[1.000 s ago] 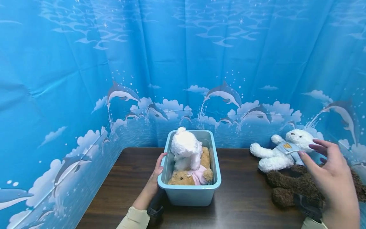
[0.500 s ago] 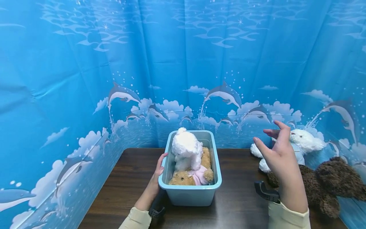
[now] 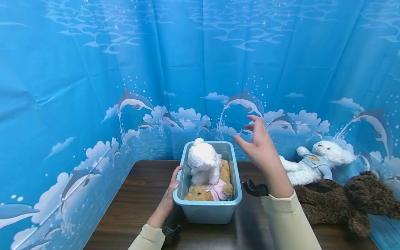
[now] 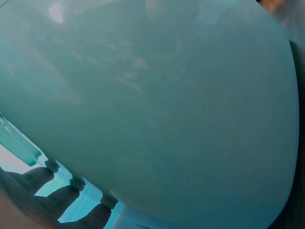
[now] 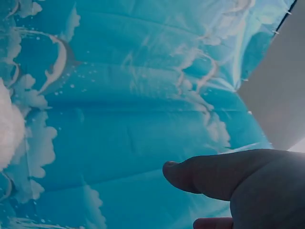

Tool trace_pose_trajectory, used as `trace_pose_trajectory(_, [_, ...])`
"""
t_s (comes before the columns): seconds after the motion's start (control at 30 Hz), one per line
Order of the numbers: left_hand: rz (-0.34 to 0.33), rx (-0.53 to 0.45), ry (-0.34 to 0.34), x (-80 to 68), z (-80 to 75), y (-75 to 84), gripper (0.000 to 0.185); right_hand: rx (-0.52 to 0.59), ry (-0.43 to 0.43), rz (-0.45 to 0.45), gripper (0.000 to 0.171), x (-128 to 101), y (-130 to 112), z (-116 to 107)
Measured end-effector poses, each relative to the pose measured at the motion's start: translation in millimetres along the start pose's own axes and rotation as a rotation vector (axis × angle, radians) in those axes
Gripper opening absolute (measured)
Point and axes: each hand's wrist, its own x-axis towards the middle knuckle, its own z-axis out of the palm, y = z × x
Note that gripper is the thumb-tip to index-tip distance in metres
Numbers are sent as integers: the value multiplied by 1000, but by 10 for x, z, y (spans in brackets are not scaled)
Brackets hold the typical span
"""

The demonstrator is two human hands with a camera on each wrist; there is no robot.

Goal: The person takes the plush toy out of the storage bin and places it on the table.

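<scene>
At the left, a person's left hand (image 3: 171,194) steadies a pale blue bin (image 3: 207,208) on a dark wooden table (image 3: 137,198), thumb hooked over the left rim and fingers pressed against the outer wall; the left wrist view shows little but that wall and three fingertips (image 4: 62,195). Inside the bin, a white plush (image 3: 203,162) sits upright on top of a tan bear (image 3: 200,193) in pink, the pair nearly filling it and the white one rising above the rim. Just right of the bin, the right hand (image 3: 259,146) hangs in the air above the far right corner, fingers spread and loosely bent, holding nothing. Farther right, a white bear (image 3: 315,163) in a blue shirt lies against the dolphin-print backdrop (image 3: 93,69), touching a dark brown bear (image 3: 340,201) sprawled at the table's right edge. The work appears to be packing toys into the bin, with the empty hand between loads. Fetching another would call for a reach to the right. Room in the bin looks tight, while bare table lies open on both sides of it.
</scene>
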Motion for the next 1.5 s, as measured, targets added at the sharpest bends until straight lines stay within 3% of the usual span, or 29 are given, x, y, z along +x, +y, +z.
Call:
trace_pose_trajectory(0.27, [2,2,-2,7,-8,20,69,26,-60,14,81,181,-111,468])
trace_pose_trajectory(0.47, [-5,24,0,-17,-19,42,68,36,-32,-7,74,170,-148,772])
trace_pose_trajectory(0.73, [7,34,6,-8,-55,46,68,60,33,-23,60,227,-224,1028])
trace_pose_trajectory(0.93, [13,34,16,5,-77,44,69,66,25,-3,60,295,-277,1174])
trace_pose_trajectory(1.13, [-12,31,11,-24,-52,-8,69,19,-83,-17,69,308,-227,1322])
trace_pose_trajectory(1.33, [-14,27,4,-5,-13,-33,68,-128,-296,-128,80,281,-99,1414])
trace_pose_trajectory(1.5, [-24,36,15,12,-8,-48,68,-151,-380,-180,80,270,-9,1476])
